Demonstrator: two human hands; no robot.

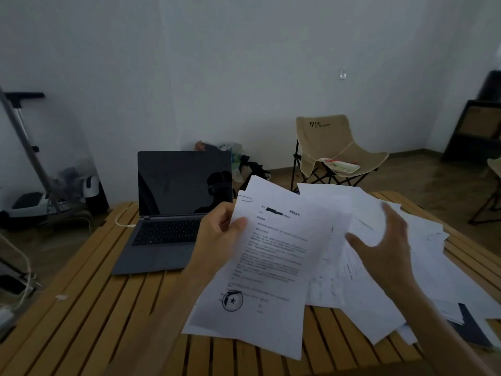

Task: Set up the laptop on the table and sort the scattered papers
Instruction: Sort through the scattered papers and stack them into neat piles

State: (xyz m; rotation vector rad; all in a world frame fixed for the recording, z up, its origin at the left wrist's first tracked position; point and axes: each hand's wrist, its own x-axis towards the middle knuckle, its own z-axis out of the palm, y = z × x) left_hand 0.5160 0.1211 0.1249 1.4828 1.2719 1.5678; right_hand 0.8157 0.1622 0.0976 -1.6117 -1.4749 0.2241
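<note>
L hand point(217, 234) fingers pinch stamped sheet point(260, 270); R hand point(385, 248) spread over loose papers point(423, 240).

Bare slats of the table point(89, 308) lie free front-left; laptop point(173, 213) blocks behind.

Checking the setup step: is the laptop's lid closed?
No, the laptop stands open on the wooden slatted table, its dark screen upright and keyboard showing.

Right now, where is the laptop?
The open grey laptop sits on the slatted wooden table, left of the white papers.
</note>
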